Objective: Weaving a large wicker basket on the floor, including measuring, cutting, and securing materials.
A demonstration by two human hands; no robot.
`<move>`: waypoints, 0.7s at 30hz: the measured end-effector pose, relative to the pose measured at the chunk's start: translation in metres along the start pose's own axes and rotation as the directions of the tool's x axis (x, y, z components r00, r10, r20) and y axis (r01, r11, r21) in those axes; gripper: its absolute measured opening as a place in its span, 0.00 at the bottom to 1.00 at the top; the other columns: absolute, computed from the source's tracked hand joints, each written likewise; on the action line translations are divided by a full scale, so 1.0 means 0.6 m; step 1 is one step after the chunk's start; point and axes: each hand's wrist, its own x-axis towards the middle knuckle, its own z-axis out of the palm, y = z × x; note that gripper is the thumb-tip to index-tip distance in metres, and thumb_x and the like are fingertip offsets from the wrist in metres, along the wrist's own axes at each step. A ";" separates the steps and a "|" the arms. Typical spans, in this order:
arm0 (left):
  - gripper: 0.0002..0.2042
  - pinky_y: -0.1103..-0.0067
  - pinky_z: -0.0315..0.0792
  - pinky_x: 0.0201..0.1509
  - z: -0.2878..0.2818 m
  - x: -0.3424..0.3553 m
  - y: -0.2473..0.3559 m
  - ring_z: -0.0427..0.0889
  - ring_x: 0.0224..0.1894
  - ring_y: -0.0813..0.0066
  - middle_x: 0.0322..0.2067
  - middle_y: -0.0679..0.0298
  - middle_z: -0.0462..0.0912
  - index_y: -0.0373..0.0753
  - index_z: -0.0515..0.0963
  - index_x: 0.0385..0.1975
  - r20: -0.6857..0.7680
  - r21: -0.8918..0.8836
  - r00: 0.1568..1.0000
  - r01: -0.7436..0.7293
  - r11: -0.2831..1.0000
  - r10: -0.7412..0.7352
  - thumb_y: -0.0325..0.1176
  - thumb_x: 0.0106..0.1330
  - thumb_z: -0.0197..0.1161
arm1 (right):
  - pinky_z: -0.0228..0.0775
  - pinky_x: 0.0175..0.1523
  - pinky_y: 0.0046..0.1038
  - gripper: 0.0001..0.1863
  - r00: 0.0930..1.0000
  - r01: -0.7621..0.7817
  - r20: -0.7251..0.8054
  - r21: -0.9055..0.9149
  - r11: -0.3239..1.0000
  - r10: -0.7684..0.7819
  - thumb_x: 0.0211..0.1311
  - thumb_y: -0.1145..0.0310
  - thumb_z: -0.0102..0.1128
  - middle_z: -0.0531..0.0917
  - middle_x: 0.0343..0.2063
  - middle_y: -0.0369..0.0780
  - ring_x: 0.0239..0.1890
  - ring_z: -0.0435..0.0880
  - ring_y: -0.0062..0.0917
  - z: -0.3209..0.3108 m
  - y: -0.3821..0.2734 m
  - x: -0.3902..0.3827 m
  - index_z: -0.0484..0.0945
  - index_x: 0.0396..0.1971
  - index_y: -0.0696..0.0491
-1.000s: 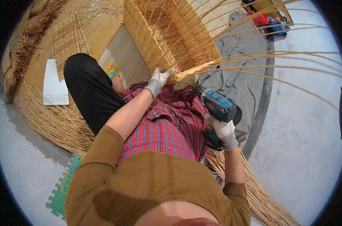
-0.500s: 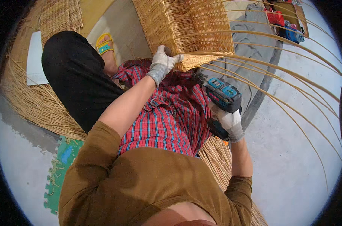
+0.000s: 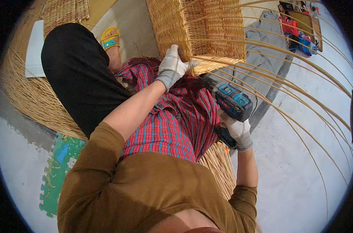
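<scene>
A rectangular wicker basket [image 3: 170, 29] leans over my lap, its open side turned to the right. Long loose canes [image 3: 285, 83] stick out from its edge and curve to the right. My gloved left hand [image 3: 172, 66] grips the basket's near lower corner, thumb pointing along the edge and the fingers partly hidden. Gloved too, my right hand [image 3: 235, 126] is wrapped round the handle of a blue and black cordless drill [image 3: 234, 100]. The drill's front end points up and left toward the underside of that corner, where its tip is lost in shadow.
A red checked cloth [image 3: 164, 128] covers my lap. Bundles of cane lie at the left [image 3: 40, 105] and beside my right hip [image 3: 219, 165]. Grey sheeting [image 3: 264, 58] spreads beyond the drill, near a box of tools [image 3: 304, 29]. A green foam mat [image 3: 58, 174] lies at lower left.
The basket, both hands and the drill sit slightly farther right and lower in view, while the mat has shifted slightly left. Both holds stay the same.
</scene>
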 end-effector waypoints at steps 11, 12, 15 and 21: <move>0.47 0.63 0.71 0.53 0.013 0.004 -0.020 0.74 0.51 0.46 0.47 0.42 0.73 0.33 0.63 0.51 -0.044 -0.077 0.997 -0.064 0.995 0.060 0.59 0.36 0.77 | 0.73 0.47 0.30 0.19 0.992 0.105 0.084 -0.175 0.979 -0.091 0.55 0.71 0.62 0.83 0.39 0.42 0.39 0.82 0.32 -0.004 -0.034 0.013 0.77 0.49 0.52; 0.46 0.63 0.71 0.53 0.014 0.004 -0.022 0.74 0.50 0.46 0.45 0.43 0.73 0.33 0.63 0.50 -0.049 -0.066 0.998 -0.051 0.997 0.048 0.58 0.36 0.78 | 0.73 0.48 0.31 0.19 0.965 0.261 0.092 -0.248 0.933 -0.245 0.55 0.71 0.61 0.82 0.41 0.44 0.41 0.82 0.36 -0.003 -0.043 0.015 0.77 0.49 0.52; 0.44 0.63 0.72 0.51 0.014 0.002 -0.016 0.75 0.49 0.47 0.44 0.44 0.73 0.34 0.64 0.47 -0.039 -0.072 0.999 -0.013 0.997 0.010 0.56 0.35 0.79 | 0.73 0.50 0.34 0.19 0.936 0.353 0.137 -0.337 0.873 -0.325 0.55 0.70 0.60 0.82 0.43 0.46 0.44 0.81 0.42 -0.003 -0.064 0.014 0.77 0.49 0.51; 0.43 0.63 0.73 0.47 0.008 -0.004 0.000 0.77 0.43 0.47 0.42 0.46 0.74 0.36 0.64 0.46 -0.033 -0.061 0.999 0.015 0.998 -0.017 0.54 0.33 0.81 | 0.75 0.48 0.36 0.16 0.975 0.220 0.131 -0.419 0.881 -0.181 0.54 0.68 0.61 0.83 0.41 0.45 0.43 0.81 0.43 -0.005 -0.069 0.012 0.79 0.45 0.50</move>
